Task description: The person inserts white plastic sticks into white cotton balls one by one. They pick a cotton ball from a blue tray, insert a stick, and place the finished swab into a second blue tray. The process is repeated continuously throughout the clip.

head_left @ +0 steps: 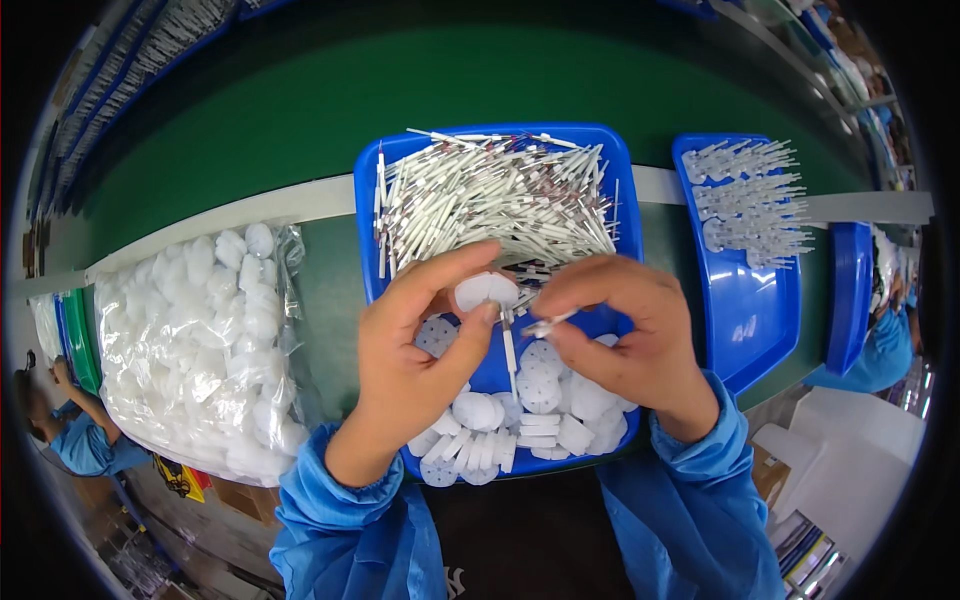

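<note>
My left hand (420, 340) is closed, pinching a white disc (485, 291) between thumb and fingers. From the disc hangs a thin white rod (509, 355), pointing down toward me. Close to it, the thumb and fingers of my right hand (635, 325) pinch a small thin white rod-like piece (548, 323); its exact kind is unclear. Both hands hover over a blue tray (364, 225). In its far half lies a heap of thin white rods (490, 195) with metallic ends. White discs (545, 380), some stacked on edge, fill the near half, partly hidden by my hands.
At left lies a clear plastic bag (200, 350) full of white pieces. To the right, another blue tray (745, 330) holds rows of discs with rods (745, 200). A further blue tray (848, 300) stands beyond it. Co-workers' blue sleeves (90, 440) show at both sides.
</note>
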Demonstrator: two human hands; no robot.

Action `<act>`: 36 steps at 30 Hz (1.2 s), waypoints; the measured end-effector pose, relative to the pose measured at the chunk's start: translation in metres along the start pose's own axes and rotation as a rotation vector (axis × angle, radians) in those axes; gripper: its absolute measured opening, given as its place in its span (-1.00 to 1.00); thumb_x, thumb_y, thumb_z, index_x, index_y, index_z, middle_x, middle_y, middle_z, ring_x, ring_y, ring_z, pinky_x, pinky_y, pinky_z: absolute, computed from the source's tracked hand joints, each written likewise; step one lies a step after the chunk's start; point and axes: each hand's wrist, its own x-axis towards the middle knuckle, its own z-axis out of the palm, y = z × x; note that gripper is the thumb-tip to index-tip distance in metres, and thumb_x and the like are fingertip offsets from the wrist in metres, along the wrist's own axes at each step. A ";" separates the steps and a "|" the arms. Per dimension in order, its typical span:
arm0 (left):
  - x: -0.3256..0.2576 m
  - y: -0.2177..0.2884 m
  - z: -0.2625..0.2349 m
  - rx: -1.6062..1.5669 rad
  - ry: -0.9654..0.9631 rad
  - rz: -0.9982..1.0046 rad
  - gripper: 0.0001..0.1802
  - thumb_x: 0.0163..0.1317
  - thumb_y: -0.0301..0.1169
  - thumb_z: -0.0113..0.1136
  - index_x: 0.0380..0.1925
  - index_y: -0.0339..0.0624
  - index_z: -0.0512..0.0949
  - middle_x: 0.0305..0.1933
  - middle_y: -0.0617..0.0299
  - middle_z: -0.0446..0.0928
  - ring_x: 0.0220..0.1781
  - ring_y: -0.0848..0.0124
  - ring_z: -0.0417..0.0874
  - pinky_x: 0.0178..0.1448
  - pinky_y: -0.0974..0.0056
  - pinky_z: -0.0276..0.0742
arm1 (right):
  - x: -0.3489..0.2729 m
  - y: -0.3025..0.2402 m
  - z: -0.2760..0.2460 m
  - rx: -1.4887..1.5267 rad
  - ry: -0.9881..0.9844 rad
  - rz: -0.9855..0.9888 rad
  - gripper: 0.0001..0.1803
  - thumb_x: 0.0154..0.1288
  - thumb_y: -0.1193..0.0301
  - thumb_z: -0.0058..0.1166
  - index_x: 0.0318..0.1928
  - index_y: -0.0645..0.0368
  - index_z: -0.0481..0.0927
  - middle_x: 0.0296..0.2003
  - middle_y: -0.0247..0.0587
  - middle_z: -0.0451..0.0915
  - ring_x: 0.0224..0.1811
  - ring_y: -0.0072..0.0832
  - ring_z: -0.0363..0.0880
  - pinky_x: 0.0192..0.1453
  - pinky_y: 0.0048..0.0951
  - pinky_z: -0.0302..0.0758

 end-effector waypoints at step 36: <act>-0.009 0.015 0.009 0.635 -0.011 0.238 -0.50 0.18 -0.60 0.60 0.17 -0.32 0.77 0.03 0.03 0.84 -0.23 0.27 0.81 -0.15 0.22 0.73 | -0.006 0.006 0.023 -0.402 0.188 -0.155 -0.83 0.25 0.43 0.57 -0.18 0.12 0.85 -0.44 -0.26 0.80 -0.52 -0.32 0.75 -0.41 -0.35 0.59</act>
